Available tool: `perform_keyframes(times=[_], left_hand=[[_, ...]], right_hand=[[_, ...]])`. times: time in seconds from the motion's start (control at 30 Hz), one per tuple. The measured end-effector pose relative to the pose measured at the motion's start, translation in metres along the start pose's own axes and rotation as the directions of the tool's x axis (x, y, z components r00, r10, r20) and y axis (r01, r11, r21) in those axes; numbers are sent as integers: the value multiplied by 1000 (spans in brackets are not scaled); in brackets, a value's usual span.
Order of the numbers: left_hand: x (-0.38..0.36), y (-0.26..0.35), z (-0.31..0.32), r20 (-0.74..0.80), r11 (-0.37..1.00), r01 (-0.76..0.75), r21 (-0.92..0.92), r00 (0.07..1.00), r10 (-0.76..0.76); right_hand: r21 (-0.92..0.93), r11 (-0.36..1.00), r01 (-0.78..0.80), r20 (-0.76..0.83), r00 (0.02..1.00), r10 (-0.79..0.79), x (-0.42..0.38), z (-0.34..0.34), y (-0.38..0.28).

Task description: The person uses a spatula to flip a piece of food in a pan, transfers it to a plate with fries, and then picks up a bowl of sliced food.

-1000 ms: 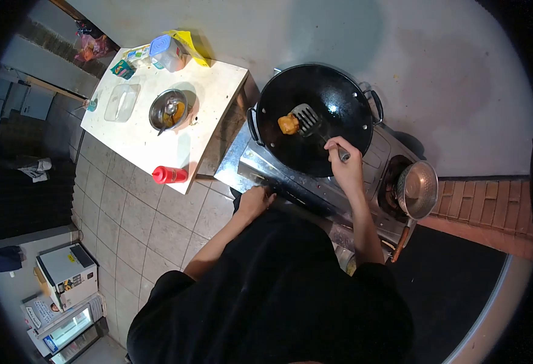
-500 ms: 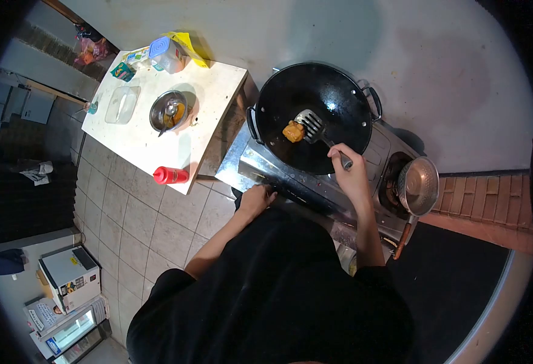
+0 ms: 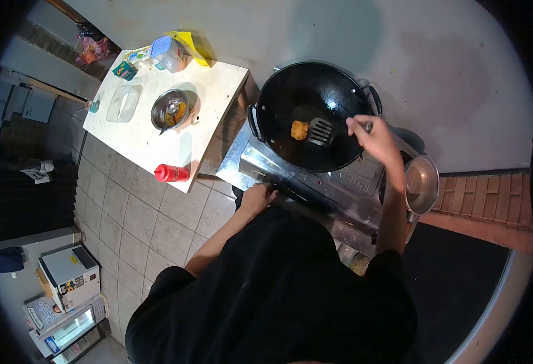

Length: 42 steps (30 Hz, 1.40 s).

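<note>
A large black wok sits on the metal gas stove. Inside it lies one browned, battered piece of food, with the slotted head of a spatula right beside it on the wok's bottom. My right hand is closed around the spatula's handle, over the wok's right rim. Down at the stove's front edge, my left hand has its fingers curled in by the front panel; what they grip, if anything, is hidden.
To the left, a white table holds a metal bowl with yellowish contents and a spoon, a red squeeze bottle, a clear container and a blue-lidded tub. A hammered metal pan rests on the stove's right burner.
My right hand has moved right and up with the spatula, whose head now lies flatter. The piece of food has shifted slightly right. My left hand stays in place.
</note>
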<state>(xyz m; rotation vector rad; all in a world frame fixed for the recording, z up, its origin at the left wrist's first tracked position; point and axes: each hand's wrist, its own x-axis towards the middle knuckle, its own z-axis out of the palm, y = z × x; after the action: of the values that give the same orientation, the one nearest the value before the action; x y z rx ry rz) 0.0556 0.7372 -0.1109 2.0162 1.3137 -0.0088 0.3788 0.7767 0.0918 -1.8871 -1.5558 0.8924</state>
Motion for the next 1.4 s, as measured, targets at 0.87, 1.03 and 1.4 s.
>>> perform_keyframes(times=[0.87,1.03,1.4], left_hand=[[0,-3,4,-9,998,40,-55,999,-40],[-1,-2,5,-26,998,31,-54,999,-33],[1,-7,7,-52,998,-5,-66,999,1]], right_hand=[[283,944,169,49,981,-190,49,13,44],[262,954,147,-45,989,-140,24,29,30],[393,915,92,-146,989,-37,-27,63,24]])
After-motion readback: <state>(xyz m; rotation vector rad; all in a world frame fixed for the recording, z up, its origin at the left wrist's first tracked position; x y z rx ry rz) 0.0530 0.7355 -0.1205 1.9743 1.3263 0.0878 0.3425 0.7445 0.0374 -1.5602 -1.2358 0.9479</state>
